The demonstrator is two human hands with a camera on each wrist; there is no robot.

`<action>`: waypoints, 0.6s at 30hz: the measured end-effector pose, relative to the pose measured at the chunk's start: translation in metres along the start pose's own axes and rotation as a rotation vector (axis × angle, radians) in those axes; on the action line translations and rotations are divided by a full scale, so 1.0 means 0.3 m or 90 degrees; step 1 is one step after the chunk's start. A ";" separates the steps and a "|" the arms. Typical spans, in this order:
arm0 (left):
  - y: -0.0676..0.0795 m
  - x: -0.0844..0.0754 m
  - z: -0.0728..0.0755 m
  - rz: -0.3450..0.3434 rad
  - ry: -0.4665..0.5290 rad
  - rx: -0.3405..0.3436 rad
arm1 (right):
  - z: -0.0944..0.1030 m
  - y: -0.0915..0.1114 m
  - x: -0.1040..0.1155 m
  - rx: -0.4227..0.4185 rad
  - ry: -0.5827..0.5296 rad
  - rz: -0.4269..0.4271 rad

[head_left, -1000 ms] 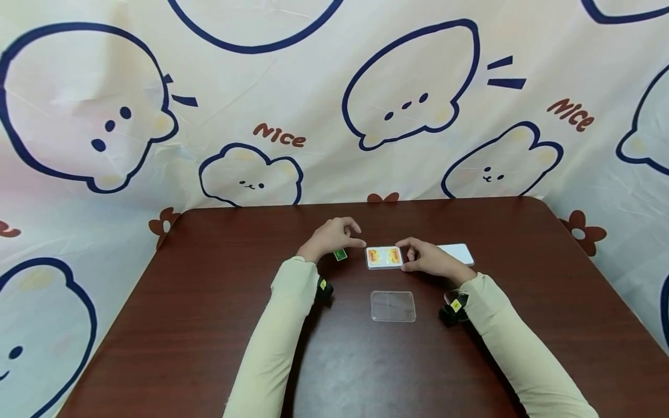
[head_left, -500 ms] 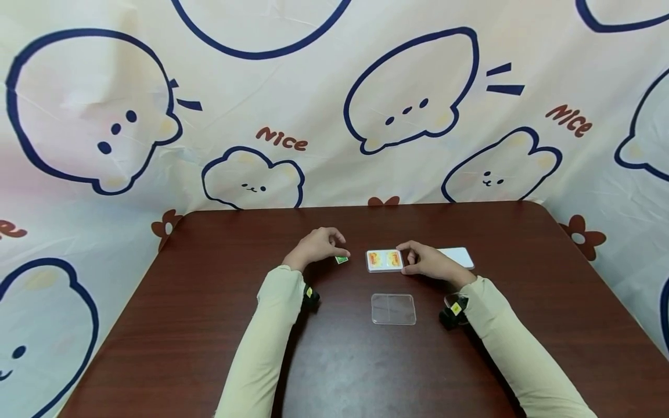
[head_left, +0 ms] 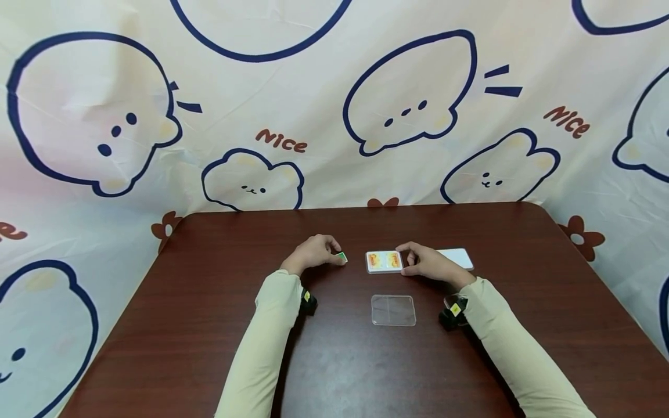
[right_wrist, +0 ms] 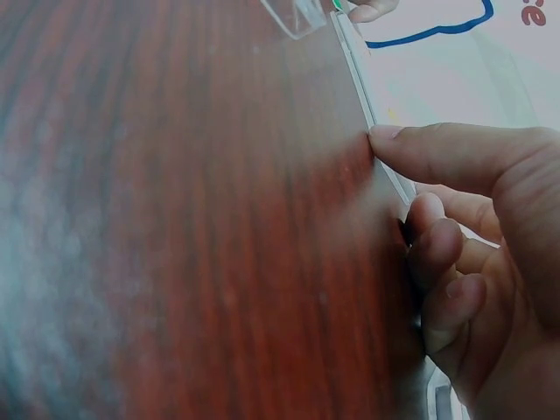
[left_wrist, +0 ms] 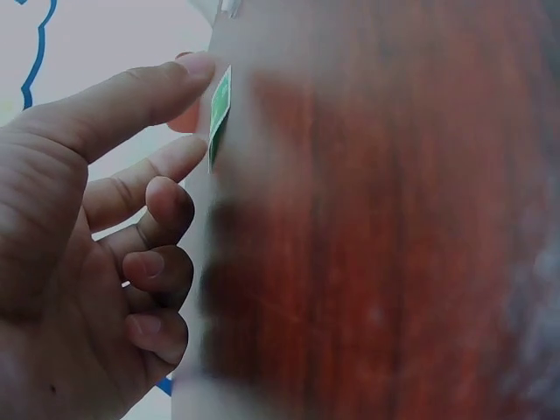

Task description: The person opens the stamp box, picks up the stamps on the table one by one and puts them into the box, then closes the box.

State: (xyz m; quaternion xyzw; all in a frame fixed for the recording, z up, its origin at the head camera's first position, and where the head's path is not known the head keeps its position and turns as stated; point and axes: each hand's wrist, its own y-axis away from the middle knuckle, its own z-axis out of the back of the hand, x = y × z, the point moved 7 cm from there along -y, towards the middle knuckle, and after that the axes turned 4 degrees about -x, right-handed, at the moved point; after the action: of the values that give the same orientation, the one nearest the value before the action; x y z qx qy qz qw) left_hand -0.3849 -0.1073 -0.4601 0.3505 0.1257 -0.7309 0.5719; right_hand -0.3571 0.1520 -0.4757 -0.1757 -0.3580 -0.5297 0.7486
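Observation:
In the head view my left hand [head_left: 315,253] pinches a small green card [head_left: 342,257] with white edges by thumb and fingertips. The left wrist view shows the card [left_wrist: 220,114] tilted at the fingertips, the other fingers curled below. My right hand [head_left: 431,261] grips the right end of a flat clear case [head_left: 384,262] between thumb and index finger. Two yellow-orange printed cards [head_left: 393,260] show side by side in this case. In the right wrist view the thumb presses the case's near edge [right_wrist: 354,70].
A clear plastic lid [head_left: 393,310] lies flat in front of the case. Behind the right hand, a white flat rectangle [head_left: 457,257] lies on the brown table [head_left: 209,325]. A patterned curtain [head_left: 324,104] hangs behind the table's far edge.
My left hand has moved left from beside the case to the green card, which now tilts at its fingertips. The right hand has stayed on the case.

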 end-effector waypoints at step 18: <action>-0.008 0.012 -0.008 -0.003 -0.007 -0.018 | 0.012 0.015 0.035 -0.003 0.021 0.016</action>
State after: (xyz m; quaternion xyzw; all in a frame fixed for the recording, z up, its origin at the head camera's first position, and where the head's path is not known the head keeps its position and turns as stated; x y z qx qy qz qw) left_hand -0.3866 -0.1078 -0.4647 0.3383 0.1336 -0.7322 0.5758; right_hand -0.3524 0.1491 -0.4652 -0.1731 -0.3424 -0.5237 0.7606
